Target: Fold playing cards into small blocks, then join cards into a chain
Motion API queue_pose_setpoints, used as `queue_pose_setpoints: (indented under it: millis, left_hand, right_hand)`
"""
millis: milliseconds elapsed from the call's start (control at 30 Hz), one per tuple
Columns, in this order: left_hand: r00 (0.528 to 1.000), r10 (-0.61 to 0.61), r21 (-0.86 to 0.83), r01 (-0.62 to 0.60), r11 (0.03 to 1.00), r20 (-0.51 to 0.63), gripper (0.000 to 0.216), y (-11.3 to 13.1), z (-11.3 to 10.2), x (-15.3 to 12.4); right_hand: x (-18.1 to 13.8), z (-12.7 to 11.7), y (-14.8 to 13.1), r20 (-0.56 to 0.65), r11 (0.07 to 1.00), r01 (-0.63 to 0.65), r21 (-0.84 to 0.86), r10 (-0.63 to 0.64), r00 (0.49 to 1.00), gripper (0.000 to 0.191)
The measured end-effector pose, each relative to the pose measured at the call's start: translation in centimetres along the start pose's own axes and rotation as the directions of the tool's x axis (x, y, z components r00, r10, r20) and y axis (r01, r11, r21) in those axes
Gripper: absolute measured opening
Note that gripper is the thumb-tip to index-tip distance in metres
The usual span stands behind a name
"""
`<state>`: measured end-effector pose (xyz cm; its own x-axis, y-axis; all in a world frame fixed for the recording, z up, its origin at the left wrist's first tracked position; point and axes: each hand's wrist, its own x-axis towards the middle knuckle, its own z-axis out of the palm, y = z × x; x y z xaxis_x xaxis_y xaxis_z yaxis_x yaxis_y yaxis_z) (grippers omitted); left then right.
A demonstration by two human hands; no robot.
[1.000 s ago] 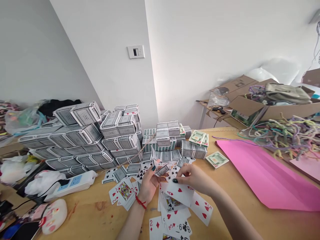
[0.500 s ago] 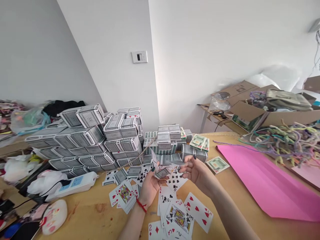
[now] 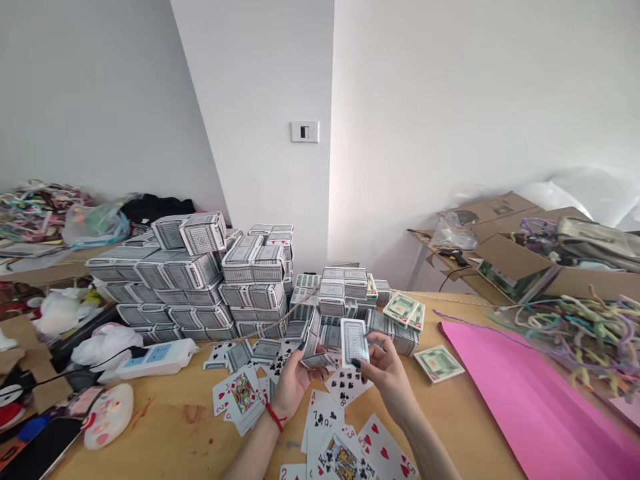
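Note:
My left hand point(image 3: 293, 380), with a red string at the wrist, is closed on folded playing cards point(image 3: 312, 343) whose grey patterned backs show. In my right hand point(image 3: 384, 367) a single playing card point(image 3: 354, 341) is pinched at its lower right, back side toward me and nearly upright. The two hands are apart, a short way above the table. Loose face-up cards lie below them, among them an eight of spades point(image 3: 345, 385), a king of clubs point(image 3: 340, 457) and a five of hearts point(image 3: 383, 447).
Stacked blocks of folded cards point(image 3: 175, 273) rise at the back left, with smaller blocks point(image 3: 345, 283) behind my hands. A green-and-white card pack point(image 3: 439, 363) and a pink sheet point(image 3: 530, 393) lie to the right. A white power strip point(image 3: 160, 357) sits left.
My right hand has turned, so its card went from nearly edge-on to back facing me. My left hand keeps its folded cards. The view has shifted slightly.

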<state>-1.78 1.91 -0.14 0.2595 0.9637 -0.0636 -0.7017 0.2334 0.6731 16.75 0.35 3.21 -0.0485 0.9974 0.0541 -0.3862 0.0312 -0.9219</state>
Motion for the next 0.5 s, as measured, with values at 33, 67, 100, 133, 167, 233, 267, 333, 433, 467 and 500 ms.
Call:
queue_pose_setpoints:
  millis: [33,67,100,133,167,233,267,333,433,467,500]
  left_hand:
    - [1.0,-0.002,0.001,0.002,1.0,-0.004,0.031,0.0,0.0,0.0]
    - [1.0,-0.005,0.002,0.005,1.0,-0.008,0.032,-0.1,-0.1,0.0]
    - [1.0,-0.012,0.004,0.012,1.0,-0.008,0.032,-0.1,-0.2,0.1]
    - [1.0,-0.014,0.005,0.014,1.0,-0.012,0.032,-0.2,-0.3,0.1]
    - [1.0,-0.018,0.006,0.018,1.0,-0.02,0.033,-0.3,-0.4,0.2]
    - [0.998,-0.005,0.014,0.006,1.0,-0.067,0.035,-0.4,-0.5,0.3]
    - [0.995,0.004,0.024,-0.002,1.0,-0.098,0.038,-0.5,-0.6,0.3]
    - [0.99,0.018,0.043,-0.012,0.999,-0.138,0.042,-0.6,-0.6,0.3]
    - [0.989,0.04,0.054,-0.033,0.998,-0.141,0.041,-0.6,-0.8,0.1]
    - [0.989,0.05,0.059,-0.042,0.997,-0.14,0.039,-0.6,-0.8,0.1]
    - [0.989,0.058,0.068,-0.049,0.997,-0.136,0.038,-0.6,-0.8,0.0]
  right_hand:
    - [0.1,-0.3,0.3,-0.005,1.0,-0.006,-0.008,0.006,1.0,0.043]
    - [0.2,-0.6,0.6,-0.025,1.0,-0.009,-0.006,0.008,1.0,0.042]
    - [0.3,-1.0,1.0,-0.047,1.0,-0.011,0.0,0.011,0.999,0.043]
    - [0.3,-1.3,1.3,-0.065,1.0,-0.016,0.002,0.016,0.998,0.042]
    - [0.4,-1.7,1.7,-0.073,1.0,-0.025,-0.003,0.025,0.997,0.035]
    - [0.4,-2.5,2.3,-0.055,0.998,-0.068,-0.009,0.067,0.996,0.024]
    - [0.4,-2.9,2.5,-0.063,0.997,-0.073,-0.001,0.073,0.995,0.023]
    - [0.3,-3.4,2.9,-0.08,0.997,-0.074,0.021,0.076,0.994,0.022]
    - [0.3,-3.8,3.3,-0.111,0.996,-0.084,0.032,0.087,0.99,0.023]
    - [0.3,-3.8,3.4,-0.129,0.997,-0.073,0.031,0.076,0.989,0.024]
    - [0.4,-3.8,3.6,-0.148,0.998,-0.057,0.032,0.061,0.987,0.025]
